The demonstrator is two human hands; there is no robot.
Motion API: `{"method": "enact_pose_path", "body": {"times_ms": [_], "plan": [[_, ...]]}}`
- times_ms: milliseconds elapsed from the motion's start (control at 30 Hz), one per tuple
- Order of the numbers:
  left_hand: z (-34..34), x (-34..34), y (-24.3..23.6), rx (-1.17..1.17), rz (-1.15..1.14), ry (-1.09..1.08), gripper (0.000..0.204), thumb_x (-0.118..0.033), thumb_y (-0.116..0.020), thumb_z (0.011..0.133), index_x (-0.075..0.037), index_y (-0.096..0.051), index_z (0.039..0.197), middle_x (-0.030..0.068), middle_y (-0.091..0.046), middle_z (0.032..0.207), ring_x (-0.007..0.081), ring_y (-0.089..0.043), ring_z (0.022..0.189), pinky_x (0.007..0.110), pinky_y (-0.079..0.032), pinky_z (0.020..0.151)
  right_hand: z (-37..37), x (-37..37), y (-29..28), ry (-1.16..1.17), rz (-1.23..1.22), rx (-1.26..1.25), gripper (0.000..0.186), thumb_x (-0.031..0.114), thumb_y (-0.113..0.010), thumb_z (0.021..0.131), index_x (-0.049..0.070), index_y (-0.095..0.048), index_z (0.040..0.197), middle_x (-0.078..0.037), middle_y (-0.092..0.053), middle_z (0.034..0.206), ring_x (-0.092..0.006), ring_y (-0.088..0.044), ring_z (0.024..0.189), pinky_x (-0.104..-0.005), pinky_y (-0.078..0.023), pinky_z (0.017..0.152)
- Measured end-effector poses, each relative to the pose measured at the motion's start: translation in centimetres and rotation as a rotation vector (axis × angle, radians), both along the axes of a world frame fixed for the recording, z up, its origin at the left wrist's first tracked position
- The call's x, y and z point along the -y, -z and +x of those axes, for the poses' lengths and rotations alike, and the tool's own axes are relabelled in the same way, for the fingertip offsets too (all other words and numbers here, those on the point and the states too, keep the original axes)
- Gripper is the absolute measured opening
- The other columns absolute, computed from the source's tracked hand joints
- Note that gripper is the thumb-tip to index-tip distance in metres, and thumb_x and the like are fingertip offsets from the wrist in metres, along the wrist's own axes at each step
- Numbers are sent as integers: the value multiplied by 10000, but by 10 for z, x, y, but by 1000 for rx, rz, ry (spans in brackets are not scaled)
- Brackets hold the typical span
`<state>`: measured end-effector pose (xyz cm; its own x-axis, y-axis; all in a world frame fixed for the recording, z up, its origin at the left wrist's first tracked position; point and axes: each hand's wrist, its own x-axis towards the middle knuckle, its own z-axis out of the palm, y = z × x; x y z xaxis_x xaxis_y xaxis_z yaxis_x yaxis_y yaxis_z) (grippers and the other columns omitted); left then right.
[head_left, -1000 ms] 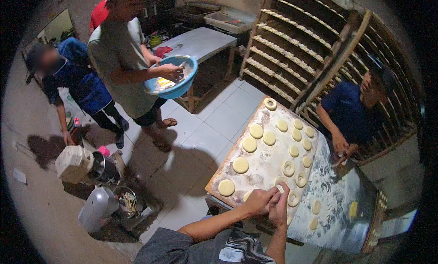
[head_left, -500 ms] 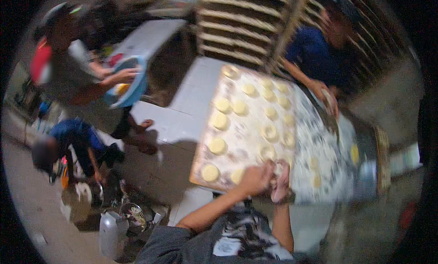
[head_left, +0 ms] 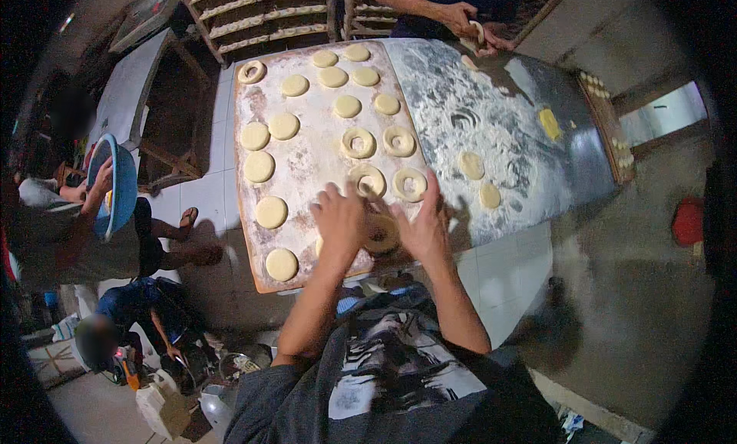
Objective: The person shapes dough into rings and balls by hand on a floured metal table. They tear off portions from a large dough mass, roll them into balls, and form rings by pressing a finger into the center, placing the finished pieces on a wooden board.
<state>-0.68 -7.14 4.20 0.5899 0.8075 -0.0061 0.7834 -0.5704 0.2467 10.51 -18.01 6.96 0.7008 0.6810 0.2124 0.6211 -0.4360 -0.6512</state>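
On the floured wooden board (head_left: 294, 187) lie several plain dough discs (head_left: 270, 212) and several dough rings (head_left: 358, 143). My left hand (head_left: 340, 223) hovers over the board's near part, fingers apart and slightly curled. My right hand (head_left: 422, 229) is beside it, thumb and fingers spread. Between and partly under them lies another dough ring (head_left: 381, 233), shadowed and half hidden by my fingers. Flour coats the metal tabletop (head_left: 568, 160) right of the board, where two pale flattened discs (head_left: 471, 164) rest.
Across the table a co-worker's hands (head_left: 464, 18) hold dough. At left a person carries a blue basin (head_left: 113, 187); another bends low beside mixers and a jug (head_left: 161, 405). Racks of shaped dough (head_left: 261, 25) stand behind the board; a red object (head_left: 687, 221) is at far right.
My hands, earlier pinched together round dough, have separated and opened over the board. The person at lower left has bent down from standing. My view has swung downward and right.
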Motion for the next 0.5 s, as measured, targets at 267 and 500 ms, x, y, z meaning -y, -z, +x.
{"method": "enact_pose_path", "body": {"times_ms": [267,500], "plan": [[-12,16,49,0,-28,79,626,-408,-669,871,-76,-490,1370,183,-553,1085,379,-571,1019,514,-438,817,-15,6,24,-148,-396,158,706,193,-739,800,130,-441,1437,-237,-523,1221,-453,-480,1161,-609,-328,1002],[-11,28,28,111,-108,59,766,-364,-797,744,-68,-488,1379,174,-537,1078,343,-538,1023,460,-413,809,-16,14,33,-183,-485,276,855,187,-801,736,135,-380,1477,-207,-468,1250,-413,-441,1186,-591,-273,1061]]}}
